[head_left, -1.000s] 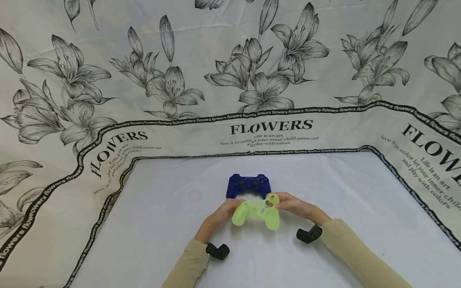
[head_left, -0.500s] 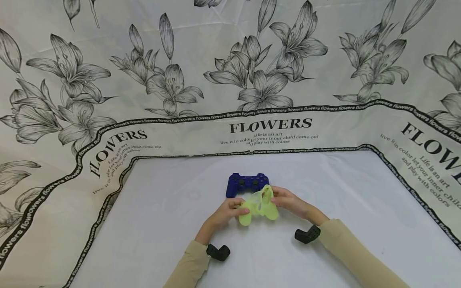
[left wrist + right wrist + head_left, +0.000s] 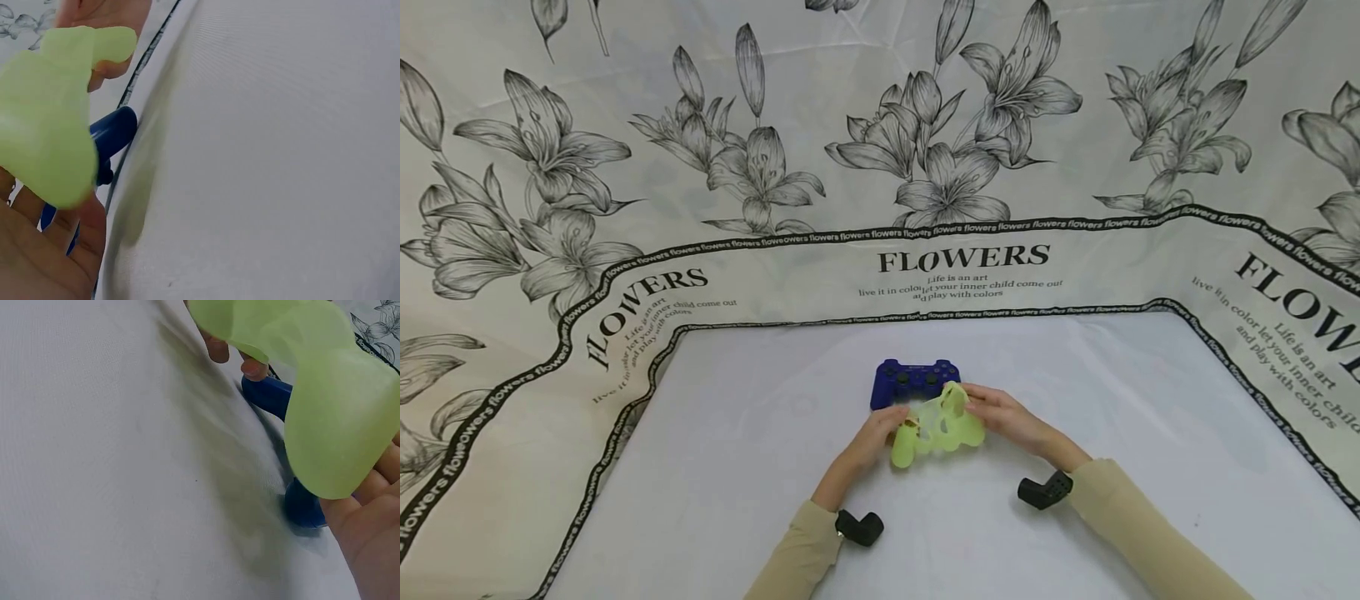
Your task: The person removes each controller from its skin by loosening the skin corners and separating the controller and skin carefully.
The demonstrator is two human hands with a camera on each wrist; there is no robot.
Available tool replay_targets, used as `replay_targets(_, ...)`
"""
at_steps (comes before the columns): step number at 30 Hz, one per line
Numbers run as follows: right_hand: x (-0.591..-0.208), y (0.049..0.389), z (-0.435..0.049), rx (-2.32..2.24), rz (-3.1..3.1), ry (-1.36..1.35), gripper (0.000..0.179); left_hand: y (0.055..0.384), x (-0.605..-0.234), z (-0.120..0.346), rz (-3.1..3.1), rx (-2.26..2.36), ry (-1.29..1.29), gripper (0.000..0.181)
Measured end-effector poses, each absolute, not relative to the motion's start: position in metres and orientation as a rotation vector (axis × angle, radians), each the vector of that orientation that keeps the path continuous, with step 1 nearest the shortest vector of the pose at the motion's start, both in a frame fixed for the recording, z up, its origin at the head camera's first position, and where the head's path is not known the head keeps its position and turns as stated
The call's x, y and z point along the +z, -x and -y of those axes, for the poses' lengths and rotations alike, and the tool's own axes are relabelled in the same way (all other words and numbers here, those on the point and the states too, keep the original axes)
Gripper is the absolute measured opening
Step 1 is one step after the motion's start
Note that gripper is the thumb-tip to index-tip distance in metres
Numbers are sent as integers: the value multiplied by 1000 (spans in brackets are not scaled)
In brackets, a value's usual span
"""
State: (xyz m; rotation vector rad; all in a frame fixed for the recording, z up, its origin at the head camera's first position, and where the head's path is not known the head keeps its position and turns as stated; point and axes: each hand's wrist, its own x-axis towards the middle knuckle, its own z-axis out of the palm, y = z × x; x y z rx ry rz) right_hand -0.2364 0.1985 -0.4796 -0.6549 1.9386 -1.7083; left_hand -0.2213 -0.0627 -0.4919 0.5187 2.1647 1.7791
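Observation:
A translucent yellow-green silicone controller cover hangs above the table, tilted, with cutouts in its face. My left hand holds its left side, fingertips at the upper left corner. At the right side, my right hand grips the cover near its upper corner. In both wrist views the cover bulges toward the camera and hides part of the holding fingers. Just behind it lies a dark blue game controller, buttons and sticks facing up, its lower right part covered in the head view. Its blue handles show below the cover.
A white cloth covers the table. Around its back and sides stands a curtain printed with flowers and lettering. Each wrist wears a black camera mount, one on the left and one on the right.
The cover has turned and tilted, its right side rising toward the blue controller and overlapping it. My left fingers have shifted along its left side, and my right hand has moved slightly farther back.

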Motion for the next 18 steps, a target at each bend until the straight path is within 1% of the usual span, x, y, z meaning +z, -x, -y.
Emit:
replay_targets(2, -477, 235, -199, -1661, -2008, 628, 58, 227, -501, 64, -2172, 1782, -494, 39)
replay_targets(3, -476, 235, -198, -1643, -2032, 622, 58, 228, -502, 64, -2164, 1804, -506, 38)
replay_targets(6, -475, 234, -197, -1567, -2122, 630, 57, 230, -503, 67, -2160, 1871, -613, 29)
replay_targets(9, -475, 232, -197, -1533, -2183, 642, 53, 231, -504, 71, -2134, 1937, -739, 25)
replay_targets(12, -476, 231, -197, -1517, -2210, 677, 50, 231, -505, 74, -2070, 1965, -823, 24)
replay_targets(18, -478, 230, -198, -1494, -2212, 756, 46, 231, -498, 80, -1972, 1825, -862, 26)
